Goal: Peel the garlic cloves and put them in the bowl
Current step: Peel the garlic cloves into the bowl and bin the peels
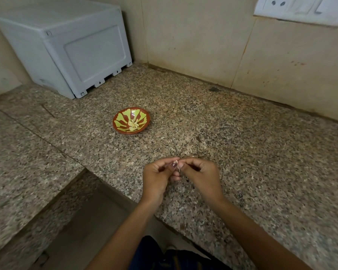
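A small garlic clove [176, 164] is pinched between the fingertips of both hands above the granite counter's front part. My left hand [158, 178] holds it from the left with fingers curled. My right hand [200, 177] pinches it from the right, and a thin strip of skin hangs below the clove. Farther back and to the left sits a red-brown bowl [142, 114] with a yellow-green petal pattern. Several peeled pale cloves [134, 124] lie in its middle.
The speckled granite counter [232, 137] is L-shaped, with a cut-out corner and floor at the lower left. A grey plastic box [70, 45] stands at the back left against the tiled wall. A white switch panel [300, 8] is on the wall at the upper right.
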